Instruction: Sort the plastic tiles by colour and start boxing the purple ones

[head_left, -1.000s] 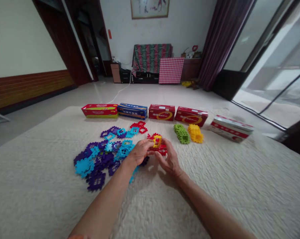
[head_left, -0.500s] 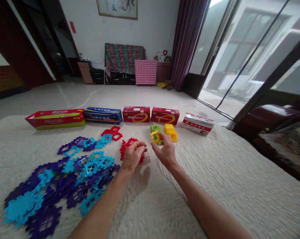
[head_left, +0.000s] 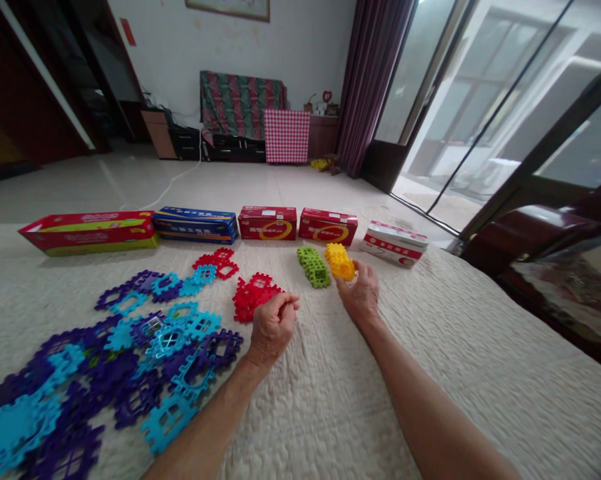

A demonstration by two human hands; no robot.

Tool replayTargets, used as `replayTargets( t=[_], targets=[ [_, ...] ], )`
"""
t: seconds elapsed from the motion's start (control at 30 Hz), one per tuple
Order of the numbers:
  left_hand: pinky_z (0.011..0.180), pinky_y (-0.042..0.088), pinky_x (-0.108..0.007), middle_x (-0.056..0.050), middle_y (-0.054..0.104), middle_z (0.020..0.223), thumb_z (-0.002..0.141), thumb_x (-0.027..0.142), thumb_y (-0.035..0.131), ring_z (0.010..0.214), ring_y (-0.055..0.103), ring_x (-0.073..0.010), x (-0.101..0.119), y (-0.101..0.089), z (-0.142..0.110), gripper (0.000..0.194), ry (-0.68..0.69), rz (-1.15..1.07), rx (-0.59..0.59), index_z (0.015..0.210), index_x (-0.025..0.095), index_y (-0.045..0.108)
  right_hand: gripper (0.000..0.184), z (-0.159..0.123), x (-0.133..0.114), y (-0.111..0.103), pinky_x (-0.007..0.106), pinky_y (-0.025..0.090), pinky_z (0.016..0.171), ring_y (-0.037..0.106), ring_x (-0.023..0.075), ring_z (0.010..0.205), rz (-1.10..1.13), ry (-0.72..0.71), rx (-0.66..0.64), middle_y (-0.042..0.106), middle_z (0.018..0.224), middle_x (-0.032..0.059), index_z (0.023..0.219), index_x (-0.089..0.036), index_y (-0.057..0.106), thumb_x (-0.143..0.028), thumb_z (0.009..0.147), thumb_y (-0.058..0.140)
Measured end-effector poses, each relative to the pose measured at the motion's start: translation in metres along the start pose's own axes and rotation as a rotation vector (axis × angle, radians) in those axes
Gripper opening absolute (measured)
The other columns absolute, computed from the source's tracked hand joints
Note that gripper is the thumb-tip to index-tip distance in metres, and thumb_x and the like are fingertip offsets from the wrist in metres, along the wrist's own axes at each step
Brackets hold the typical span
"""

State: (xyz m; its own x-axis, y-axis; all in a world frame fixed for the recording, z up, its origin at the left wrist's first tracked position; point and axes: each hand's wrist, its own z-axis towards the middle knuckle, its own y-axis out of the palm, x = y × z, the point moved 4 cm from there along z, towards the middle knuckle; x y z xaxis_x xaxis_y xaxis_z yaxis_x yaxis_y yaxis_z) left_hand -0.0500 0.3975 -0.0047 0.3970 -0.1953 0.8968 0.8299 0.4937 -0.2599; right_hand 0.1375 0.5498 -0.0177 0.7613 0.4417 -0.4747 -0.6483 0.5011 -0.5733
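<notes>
My right hand (head_left: pixel 363 293) has its thumb and fingers closed at the near end of a row of yellow interlocking toy pieces (head_left: pixel 338 260). The yellow piece under its fingertips is partly hidden. Left of that row, a row of green pieces (head_left: pixel 314 267) lies on the mat. My left hand (head_left: pixel 275 323) is curled into a loose fist, with nothing showing in it. Just beyond its knuckles sits a pile of red pieces (head_left: pixel 250 297), partly covered by the hand. A smaller red group (head_left: pixel 220 260) lies farther off.
Purple (head_left: pixel 115 370) and light-blue pieces (head_left: pixel 170 417) spread over the left side of the quilted mat (head_left: pixel 340 413). Along its far edge stand a red-and-green box (head_left: pixel 95 230), a blue box (head_left: pixel 195 225), two red boxes (head_left: pixel 268 223) and a white-and-red box (head_left: pixel 395 243).
My right hand has carried a yellow piece rightward, from over the green row to the yellow row. My left hand has drawn back slightly from the red pile and curled tighter. The view has tilted down.
</notes>
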Motion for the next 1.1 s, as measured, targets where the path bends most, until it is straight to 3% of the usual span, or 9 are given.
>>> replayTargets(
  t=[0.23,0.4,0.57,0.73,0.93,1.1],
  targets=[
    [0.066,0.054,-0.026,-0.003,0.071,0.076,0.080,0.018,0.049,0.067,0.067,-0.0148,-0.001,-0.001,0.000,0.021,0.018,0.006,0.020,0.088,0.019,0.068,0.051,0.000,-0.004,-0.006,0.048,0.045,0.083,0.054,0.0321,0.097,-0.021,-0.026,0.031,0.058,0.105,0.0142,0.116,-0.019,0.055,-0.045,0.074,0.066],
    [0.069,0.055,-0.028,-0.004,0.070,0.074,0.080,0.015,0.046,0.070,0.067,-0.0154,0.003,-0.003,0.003,0.024,0.038,0.010,0.050,0.089,0.019,0.068,0.035,-0.008,-0.043,-0.015,0.049,0.047,0.089,0.056,0.0308,0.104,0.150,-0.201,0.037,0.059,0.109,0.0141,0.117,-0.019,0.056,-0.033,0.085,0.055],
    [0.078,0.055,-0.031,-0.005,0.071,0.081,0.083,0.012,0.043,0.077,0.067,-0.0166,0.009,-0.012,0.009,0.027,0.050,0.104,0.094,0.094,0.020,0.067,0.030,-0.039,-0.098,-0.009,0.045,0.049,0.092,0.059,0.0268,0.104,0.357,-0.375,-0.191,0.060,0.110,0.0107,0.117,-0.024,0.057,-0.025,0.088,0.050],
    [0.098,0.047,-0.039,-0.010,0.066,0.106,0.084,0.010,0.042,0.106,0.059,-0.0229,0.016,-0.039,0.020,0.031,0.082,0.493,0.096,0.102,0.020,0.065,0.035,-0.059,-0.125,0.008,0.047,0.048,0.096,0.054,0.0284,0.115,0.412,-0.501,-0.405,0.055,0.126,0.0137,0.122,-0.023,0.054,-0.028,0.088,0.050],
    [0.102,0.042,-0.046,-0.021,0.053,0.128,0.085,0.013,0.045,0.120,0.049,-0.0323,0.006,-0.076,0.026,0.035,-0.172,0.837,-0.039,0.117,0.012,0.059,0.037,-0.053,-0.141,0.041,0.051,0.044,0.100,0.052,0.0314,0.119,0.388,-0.444,-0.393,0.054,0.129,0.0178,0.120,-0.017,0.056,-0.036,0.089,0.051],
    [0.108,0.035,-0.046,-0.017,0.053,0.133,0.089,0.031,0.047,0.128,0.044,-0.0326,0.006,-0.102,0.017,0.037,-0.150,0.873,-0.317,0.120,0.013,0.057,0.040,-0.054,-0.145,0.058,0.052,0.046,0.096,0.052,0.0333,0.118,0.310,-0.409,-0.427,0.056,0.130,0.0187,0.119,-0.017,0.059,-0.043,0.090,0.050]
  ],
)
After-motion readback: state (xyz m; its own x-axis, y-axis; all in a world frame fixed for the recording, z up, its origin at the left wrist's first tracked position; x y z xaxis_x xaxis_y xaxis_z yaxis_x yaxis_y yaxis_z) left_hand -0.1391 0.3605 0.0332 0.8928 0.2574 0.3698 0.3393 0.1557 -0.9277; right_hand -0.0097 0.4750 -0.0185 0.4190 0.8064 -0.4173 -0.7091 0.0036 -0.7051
